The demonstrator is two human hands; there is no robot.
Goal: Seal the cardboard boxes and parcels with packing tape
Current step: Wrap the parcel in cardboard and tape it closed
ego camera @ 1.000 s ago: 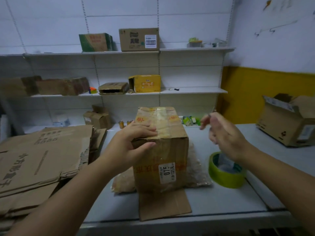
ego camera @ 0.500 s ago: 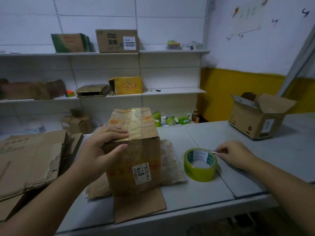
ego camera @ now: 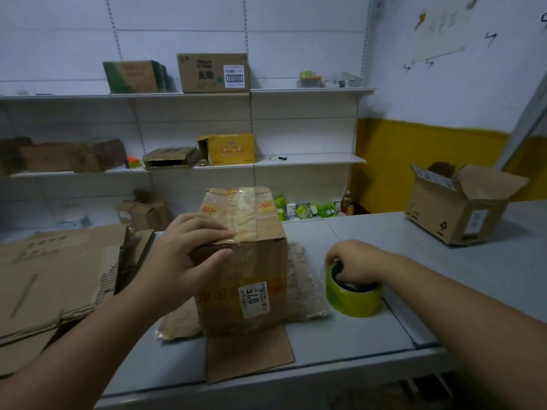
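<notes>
The box (ego camera: 251, 279) stands upright on the desk (ego camera: 393, 232), near the middle, with clear tape along its top and a white label on its near face. One loose flap (ego camera: 248, 355) lies flat on the desk at its near side. The left hand (ego camera: 186, 255) grips the box's top near-left edge, fingers spread flat on the top and thumb pressed against the near face.

Just right of the box, not touching it, the green tape (ego camera: 353, 300) lies flat on the desk. The right hand (ego camera: 353, 260) rests on top of it, fingers curled over its far rim and into the core, holding the roll.

A clear plastic bag (ego camera: 303, 288) lies under and beside the box, between it and the tape. Flat cardboard (ego camera: 56, 279) is stacked at the left of the desk. An open box (ego camera: 455, 208) sits far right on the desk. Wall shelves (ego camera: 310, 159) behind carry several more cartons.
</notes>
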